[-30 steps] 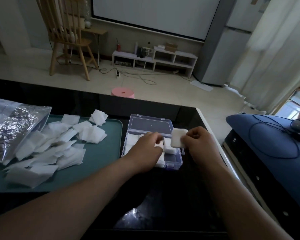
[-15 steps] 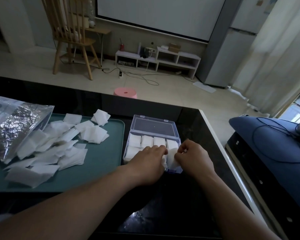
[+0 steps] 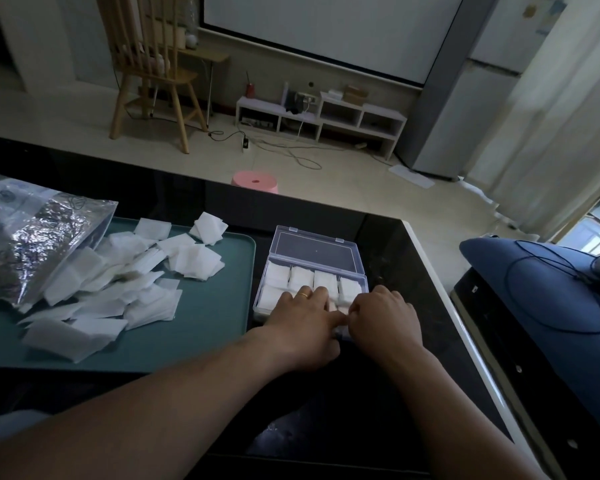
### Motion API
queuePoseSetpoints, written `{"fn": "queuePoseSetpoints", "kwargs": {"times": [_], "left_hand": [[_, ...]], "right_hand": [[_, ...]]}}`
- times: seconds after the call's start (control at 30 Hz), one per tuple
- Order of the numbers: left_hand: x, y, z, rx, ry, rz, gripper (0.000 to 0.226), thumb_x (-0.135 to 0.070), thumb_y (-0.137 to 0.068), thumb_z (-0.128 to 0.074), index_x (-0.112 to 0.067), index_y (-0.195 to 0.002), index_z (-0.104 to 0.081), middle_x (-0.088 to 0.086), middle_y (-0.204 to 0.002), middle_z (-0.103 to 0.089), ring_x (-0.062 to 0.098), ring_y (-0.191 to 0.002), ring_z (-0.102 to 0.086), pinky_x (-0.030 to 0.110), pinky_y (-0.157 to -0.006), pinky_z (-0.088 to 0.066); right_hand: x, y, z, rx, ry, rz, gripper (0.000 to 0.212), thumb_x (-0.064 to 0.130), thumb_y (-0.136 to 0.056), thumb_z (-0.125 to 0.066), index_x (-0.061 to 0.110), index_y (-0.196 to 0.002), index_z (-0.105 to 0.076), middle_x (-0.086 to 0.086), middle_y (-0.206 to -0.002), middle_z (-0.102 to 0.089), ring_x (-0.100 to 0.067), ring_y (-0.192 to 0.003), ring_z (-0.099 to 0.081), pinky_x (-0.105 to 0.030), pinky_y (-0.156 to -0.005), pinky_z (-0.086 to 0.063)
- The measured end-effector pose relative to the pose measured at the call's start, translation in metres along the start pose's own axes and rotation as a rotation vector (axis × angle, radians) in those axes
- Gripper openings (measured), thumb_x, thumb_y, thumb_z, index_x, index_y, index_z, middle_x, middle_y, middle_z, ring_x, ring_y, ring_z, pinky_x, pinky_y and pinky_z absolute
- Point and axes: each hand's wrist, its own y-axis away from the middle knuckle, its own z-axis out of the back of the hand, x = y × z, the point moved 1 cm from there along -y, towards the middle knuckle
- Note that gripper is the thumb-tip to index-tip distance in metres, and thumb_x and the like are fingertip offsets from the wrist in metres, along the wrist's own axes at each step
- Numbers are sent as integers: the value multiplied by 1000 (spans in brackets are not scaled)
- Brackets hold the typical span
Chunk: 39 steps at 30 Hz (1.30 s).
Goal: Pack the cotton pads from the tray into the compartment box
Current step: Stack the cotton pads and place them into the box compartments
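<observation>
Head view, and busy at the compartment box [image 3: 259,304]: lid [image 3: 315,249] thrown back, box sitting on the dark table [image 3: 378,393] just right of the tray [image 3: 201,327]. Back row of four compartments showing white, each apparently filled with folded cotton pads [image 3: 324,280]. Near row mostly hidden under the hands, white visible at its left end.

Left hand [image 3: 302,320] palm down across the near row, fingers bent forward onto the pads there, pressing rather than gripping by the look of it. Right hand [image 3: 383,317] knuckles up, fingers curled in at the near right corner, touching the left hand's thumb; pinching a pad or only tucking one in, cannot tell from here.

Over on the tray, plenty to go: a loose heap of pads [image 3: 118,285] spread across the teal surface, spilling from an open foil bag [image 3: 32,237] at the far left.

Judging the box close to full, the tray far from cleared.
</observation>
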Motion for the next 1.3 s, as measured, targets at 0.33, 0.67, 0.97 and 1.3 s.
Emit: {"fn": "queuePoseSetpoints", "kwargs": {"times": [0.33, 0.67, 0.97, 1.3], "left_hand": [[65, 62, 50, -292, 165, 73, 39, -39, -92, -53, -32, -130, -61, -5, -129, -52, 18, -125, -44, 43, -105, -38], [212, 187, 95, -248, 258, 305, 25, -20, -99, -54, -30, -118, -67, -12, -114, -57, 9, -103, -58, 28, -87, -46], [224, 223, 80, 188, 60, 290, 27, -47, -96, -57, -32, -118, -55, -5, -114, -55, 17, -104, -60, 36, -84, -46], [229, 205, 75, 19, 178, 308, 2, -23, -97, -56, -23, -95, -56, -5, -92, -61, 19, -86, -58, 32, -65, -40]], "right_hand": [[61, 5, 37, -132, -317, 102, 18, 28, -98, -56, 28, -107, -72, 3, -112, -67, -17, -101, -61, -40, -90, -55], [235, 23, 47, 187, -427, 544, 18, 29, -97, -59, 26, -110, -71, 7, -107, -70, -17, -99, -63, -33, -84, -52], [287, 44, 4, 308, -247, 750, 51, 37, -85, -74, 29, -132, -57, 1, -125, -55, -20, -114, -56, -35, -92, -49], [280, 32, -2, 206, -380, 625, 20, 21, -93, -56, 25, -101, -74, 4, -104, -72, -21, -98, -65, -34, -82, -52]]}}
